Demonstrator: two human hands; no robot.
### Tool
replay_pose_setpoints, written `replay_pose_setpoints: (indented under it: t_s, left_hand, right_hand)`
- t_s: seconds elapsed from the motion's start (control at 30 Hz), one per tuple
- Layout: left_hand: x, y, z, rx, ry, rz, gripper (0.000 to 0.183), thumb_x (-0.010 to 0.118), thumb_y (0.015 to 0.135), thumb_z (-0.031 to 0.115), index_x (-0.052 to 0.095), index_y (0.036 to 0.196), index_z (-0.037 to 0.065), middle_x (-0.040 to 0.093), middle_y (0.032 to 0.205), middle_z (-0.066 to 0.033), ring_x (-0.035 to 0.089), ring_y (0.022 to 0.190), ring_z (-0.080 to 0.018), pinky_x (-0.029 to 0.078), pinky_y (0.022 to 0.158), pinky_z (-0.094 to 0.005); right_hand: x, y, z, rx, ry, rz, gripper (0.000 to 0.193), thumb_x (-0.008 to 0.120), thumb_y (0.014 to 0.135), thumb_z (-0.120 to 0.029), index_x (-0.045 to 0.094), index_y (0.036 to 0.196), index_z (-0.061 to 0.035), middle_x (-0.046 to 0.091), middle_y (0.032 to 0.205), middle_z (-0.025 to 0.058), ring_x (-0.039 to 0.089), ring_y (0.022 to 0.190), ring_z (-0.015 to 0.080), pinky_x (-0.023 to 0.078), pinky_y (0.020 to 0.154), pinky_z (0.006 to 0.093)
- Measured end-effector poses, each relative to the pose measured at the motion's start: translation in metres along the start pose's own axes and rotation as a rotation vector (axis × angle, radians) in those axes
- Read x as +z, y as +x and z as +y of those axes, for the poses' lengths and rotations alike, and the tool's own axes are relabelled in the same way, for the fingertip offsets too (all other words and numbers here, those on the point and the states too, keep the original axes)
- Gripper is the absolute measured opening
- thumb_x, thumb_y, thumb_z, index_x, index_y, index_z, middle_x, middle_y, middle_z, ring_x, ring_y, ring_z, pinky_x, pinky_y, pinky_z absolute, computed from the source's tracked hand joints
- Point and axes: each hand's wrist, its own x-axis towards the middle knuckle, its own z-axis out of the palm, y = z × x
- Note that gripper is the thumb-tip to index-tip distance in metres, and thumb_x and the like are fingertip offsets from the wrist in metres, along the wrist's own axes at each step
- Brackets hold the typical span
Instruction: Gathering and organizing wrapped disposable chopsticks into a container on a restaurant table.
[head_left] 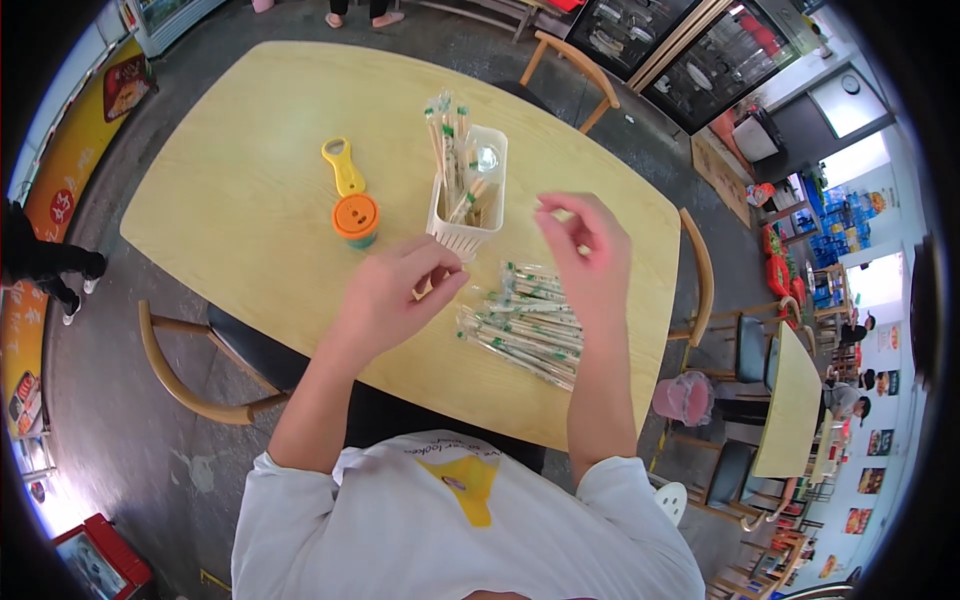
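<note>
My left hand [400,298] is beside the near left corner of a white plastic basket [462,240]. Its fingers curl loosely, a small gap separates them from the thumb, and nothing shows in it. To the basket's right, my right hand [592,250] hovers over the table, fingers bent toward the thumb, with no object visible between them. Several wrapped pairs of chopsticks [447,150] stand and lean in the basket. More wrapped chopsticks [520,335] lie in a loose pile below the right hand, partly hidden by my right forearm.
A yellow bottle opener [345,168] lies behind an orange-lidded container [356,218] on the pale wooden table [250,130]. Wooden chairs [205,405] stand around the table. A pink bin [686,398] is on the floor at right. Other people's legs [62,265] show at left and far back.
</note>
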Motion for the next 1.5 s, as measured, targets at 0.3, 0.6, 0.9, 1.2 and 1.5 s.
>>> replay_pose_setpoints:
  t_s: [0.3,0.6,0.9,1.2,1.5]
  left_hand:
    - [0.057,-0.01,-0.013,0.18,0.238,-0.193,0.016,0.077,0.091,0.022,0.071,0.102,0.011,0.068,0.101,-0.004,0.069,0.096,-0.0252,0.056,0.08,-0.038]
    - [0.081,-0.009,-0.024,0.244,0.36,-0.271,0.014,0.073,0.091,0.021,0.073,0.102,0.012,0.067,0.095,-0.0038,0.068,0.096,-0.0246,0.056,0.08,-0.0388]
    - [0.045,-0.001,0.018,0.016,-0.259,-0.098,0.012,0.077,0.089,0.004,0.073,0.1,0.008,0.072,0.094,-0.0054,0.069,0.084,-0.0205,0.053,0.072,-0.0325]
    - [-0.034,0.061,0.078,0.802,-0.161,0.316,0.02,0.072,0.094,0.005,0.068,0.112,-0.002,0.072,0.098,-0.0146,0.068,0.084,-0.0219,0.054,0.074,-0.0321]
    - [-0.039,0.064,0.083,0.731,0.265,0.315,0.018,0.076,0.087,-0.001,0.075,0.105,0.001,0.075,0.098,-0.0133,0.074,0.082,-0.0236,0.058,0.068,-0.0311]
  right_hand:
    - [-0.042,-0.07,0.062,0.274,-0.259,-0.436,0.02,0.077,0.088,-0.007,0.076,0.108,-0.0038,0.07,0.104,0.0074,0.063,0.075,0.0194,0.052,0.069,0.0331]
    - [-0.041,-0.086,0.083,0.125,-0.351,-0.382,0.017,0.074,0.089,-0.002,0.075,0.106,-0.0024,0.07,0.104,0.0079,0.066,0.08,0.0191,0.051,0.067,0.0294]
    - [-0.05,-0.068,0.014,0.007,-0.144,-0.189,0.018,0.075,0.087,0.008,0.074,0.101,-0.0033,0.071,0.099,0.0056,0.063,0.072,0.013,0.047,0.06,0.025]
    - [-0.031,-0.004,-0.072,-0.399,0.075,0.065,0.025,0.076,0.083,0.014,0.075,0.103,-0.0017,0.072,0.099,0.0096,0.068,0.077,0.0152,0.054,0.063,0.0259]
    - [-0.004,0.024,-0.073,-0.545,-0.098,-0.045,0.021,0.078,0.084,0.003,0.074,0.104,-0.0031,0.073,0.1,0.0076,0.072,0.076,0.0205,0.056,0.062,0.0302]
